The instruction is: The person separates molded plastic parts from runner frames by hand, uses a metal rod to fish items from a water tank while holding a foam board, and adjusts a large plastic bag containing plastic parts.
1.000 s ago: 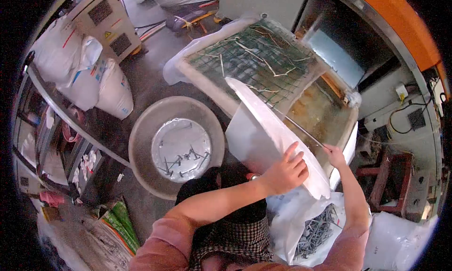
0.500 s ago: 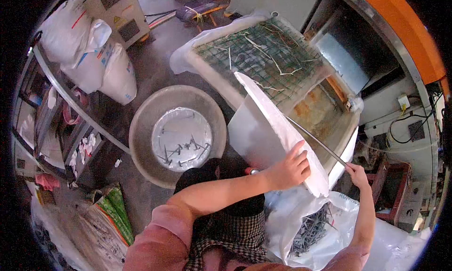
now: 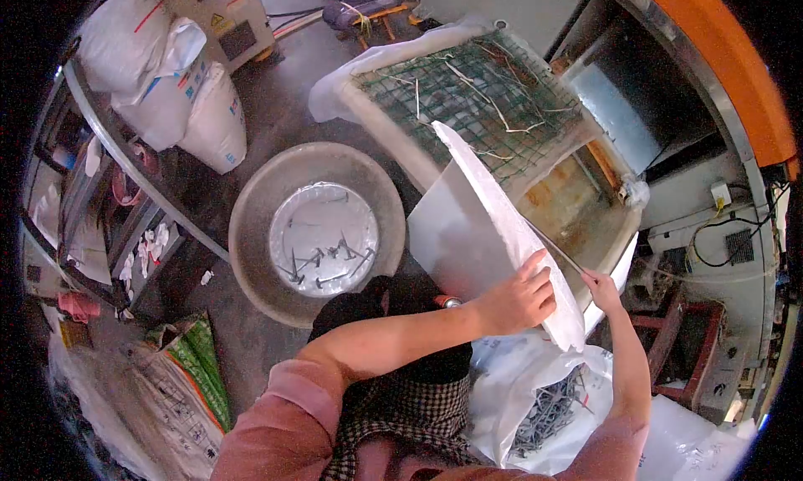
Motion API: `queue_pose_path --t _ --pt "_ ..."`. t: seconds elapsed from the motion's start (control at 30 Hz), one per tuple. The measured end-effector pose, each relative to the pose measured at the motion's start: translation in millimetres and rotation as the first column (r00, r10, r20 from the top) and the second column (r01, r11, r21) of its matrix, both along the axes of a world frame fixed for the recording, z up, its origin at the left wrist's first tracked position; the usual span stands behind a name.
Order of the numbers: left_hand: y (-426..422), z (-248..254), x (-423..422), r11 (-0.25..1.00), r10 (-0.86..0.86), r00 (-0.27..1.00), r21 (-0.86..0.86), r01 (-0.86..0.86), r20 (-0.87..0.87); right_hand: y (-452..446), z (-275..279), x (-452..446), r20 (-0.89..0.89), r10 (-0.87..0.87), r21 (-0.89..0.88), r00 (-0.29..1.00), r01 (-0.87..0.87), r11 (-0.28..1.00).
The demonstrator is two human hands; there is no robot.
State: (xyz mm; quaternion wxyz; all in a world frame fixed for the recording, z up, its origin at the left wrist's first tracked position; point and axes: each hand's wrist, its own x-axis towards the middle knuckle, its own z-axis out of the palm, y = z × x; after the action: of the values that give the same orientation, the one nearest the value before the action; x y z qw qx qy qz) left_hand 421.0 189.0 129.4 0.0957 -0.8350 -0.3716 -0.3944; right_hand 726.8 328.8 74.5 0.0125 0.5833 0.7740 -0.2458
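My left hand [image 3: 529,297] is closed over the edge of a white, foam-like board [image 3: 502,222], which stands tilted in front of me. In my right hand [image 3: 600,289], a thin metal rod [image 3: 562,251] is gripped by its near end. The rod's far part is hidden behind the board. Beyond lies a pale tub [image 3: 368,113] with green mesh [image 3: 468,79] over its far part, and thin pale strips rest on the mesh. Below my hands, an open white plastic bag [image 3: 502,397] holds many grey, rod-like pieces [image 3: 545,414].
A large round basin [image 3: 251,230] with several dark T-shaped pieces [image 3: 335,251] stands on the floor to the left. Full white sacks [image 3: 159,71] and a metal frame [image 3: 150,188] are farther left. A reddish-brown stand [image 3: 703,347] and an orange-edged machine [image 3: 736,71] are at right.
My right hand has moved left and slightly up, toward the board, and less of the rod shows. My left hand stays on the board's edge. The view has shifted slightly.
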Motion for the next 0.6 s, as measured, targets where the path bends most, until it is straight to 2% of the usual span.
queue_pose_path --t 0.07,0.13,0.23,0.4,0.47,0.53,0.6 --pt "0.5 0.6 -0.1 1.0 -0.007 1.0 -0.004 0.007 -0.004 3.3 3.1 -6.3 -0.001 -0.009 -0.001 1.0 0.009 1.0" --pt "0.3 1.7 0.0 1.0 -0.016 1.0 -0.008 0.016 -0.008 2.5 15.3 -7.5 0.099 -0.046 -0.035 0.994 0.049 0.998" --pt "-2.9 2.5 0.1 1.0 -0.017 1.0 -0.019 0.017 -0.003 -4.4 32.3 19.4 0.065 0.003 0.037 0.998 -0.005 0.999" --pt "-4.6 3.8 -1.3 0.999 -0.017 0.999 -0.028 0.016 -0.051 -13.6 48.2 63.0 0.044 -0.081 0.05 0.996 0.078 0.996" --pt "-5.8 6.1 -2.3 0.999 -0.022 0.998 -0.032 0.02 -0.061 -17.8 55.5 60.0 0.126 -0.113 0.066 0.986 0.105 0.992" --pt "-5.9 6.4 -2.2 0.999 -0.026 0.997 -0.034 0.024 -0.071 -18.5 49.4 57.4 0.106 -0.132 0.081 0.986 0.124 0.989" --pt "-5.0 3.1 -0.3 1.0 -0.01 0.999 -0.022 0.009 -0.051 -8.2 19.8 59.6 0.098 -0.145 0.159 0.985 0.129 0.979"
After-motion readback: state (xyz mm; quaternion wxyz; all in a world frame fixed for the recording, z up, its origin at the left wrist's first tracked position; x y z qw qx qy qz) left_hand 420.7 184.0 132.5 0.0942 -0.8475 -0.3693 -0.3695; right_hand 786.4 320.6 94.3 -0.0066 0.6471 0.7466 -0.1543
